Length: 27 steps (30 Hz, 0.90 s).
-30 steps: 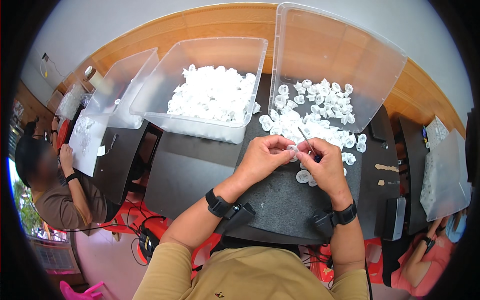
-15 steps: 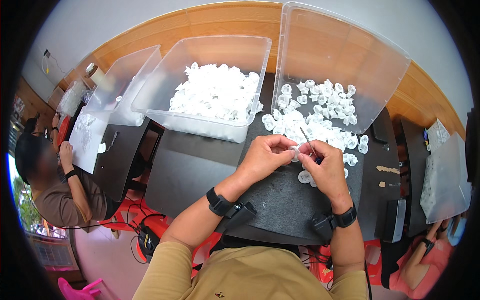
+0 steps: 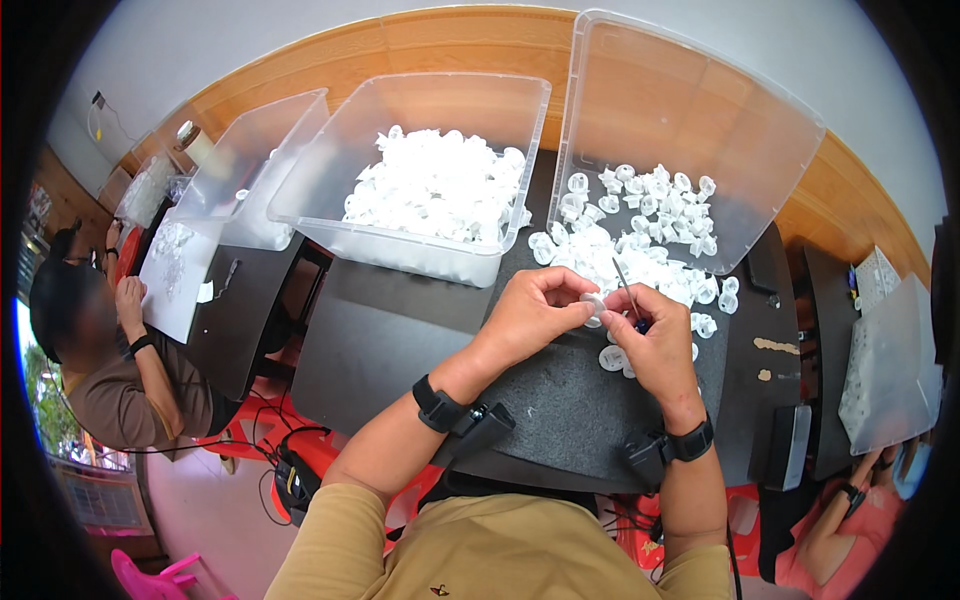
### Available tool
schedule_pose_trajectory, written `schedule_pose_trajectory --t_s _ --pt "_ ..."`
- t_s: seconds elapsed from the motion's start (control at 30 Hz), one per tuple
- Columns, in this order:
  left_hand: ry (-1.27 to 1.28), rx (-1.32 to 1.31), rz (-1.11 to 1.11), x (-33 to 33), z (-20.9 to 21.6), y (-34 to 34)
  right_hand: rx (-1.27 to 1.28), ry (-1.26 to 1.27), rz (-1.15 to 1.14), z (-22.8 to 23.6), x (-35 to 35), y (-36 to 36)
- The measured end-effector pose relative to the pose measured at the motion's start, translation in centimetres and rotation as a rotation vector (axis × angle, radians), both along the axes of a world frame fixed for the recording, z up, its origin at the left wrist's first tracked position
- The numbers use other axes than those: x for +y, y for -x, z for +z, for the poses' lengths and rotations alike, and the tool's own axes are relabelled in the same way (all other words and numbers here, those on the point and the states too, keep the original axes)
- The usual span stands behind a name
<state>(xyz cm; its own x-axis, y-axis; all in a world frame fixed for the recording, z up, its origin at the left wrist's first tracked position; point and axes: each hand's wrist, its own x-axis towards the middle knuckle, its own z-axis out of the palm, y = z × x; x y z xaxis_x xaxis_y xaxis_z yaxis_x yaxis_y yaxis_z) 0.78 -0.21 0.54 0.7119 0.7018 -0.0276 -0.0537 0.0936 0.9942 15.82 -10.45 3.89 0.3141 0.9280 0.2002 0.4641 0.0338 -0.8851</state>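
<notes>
Between the fingertips of my left hand [image 3: 538,315] is a small round white plastic part [image 3: 594,303], pinched over the black table. My right hand [image 3: 655,348] meets it from the other side, its thumb and fingers at the part. A thin metal tool with a small dark blue handle [image 3: 641,325] is held in the right hand, its shaft [image 3: 624,280] pointing up and away. The tool's exact kind cannot be made out. Just beyond my hands lies a heap of similar white plastic parts [image 3: 575,243]. A few loose ones [image 3: 612,357] are beside and under the right hand.
A clear bin [image 3: 400,250] full of white parts stands at the back left. Behind the heap, another clear container [image 3: 690,110] stands tilted, with parts spilling from it. A grey box [image 3: 790,447] is at the right edge. People [image 3: 140,390] sit at tables on both sides.
The view has shifted slightly. Both hands keep their hold on the white part and the tool, with only a small shift of the fingers.
</notes>
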Motion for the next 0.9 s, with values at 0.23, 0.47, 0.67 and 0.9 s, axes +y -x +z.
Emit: schedule_pose_trajectory --t_s 0.23,0.47,0.67,0.9 --pt "-0.022 0.031 0.029 0.10 -0.25 -0.18 -0.010 -0.019 0.004 -0.08 0.10 0.23" --pt "0.113 -0.064 -0.023 0.49 -0.29 -0.01 -0.060 -0.055 -0.017 0.24 -0.04 0.69" --pt "0.174 -0.123 -0.030 0.16 0.24 0.14 0.086 -0.021 -0.018 0.07 -0.05 0.40" --pt "0.131 -0.100 -0.018 0.09 -0.46 -0.12 0.019 -0.062 -0.017 -0.07 -0.04 0.63"
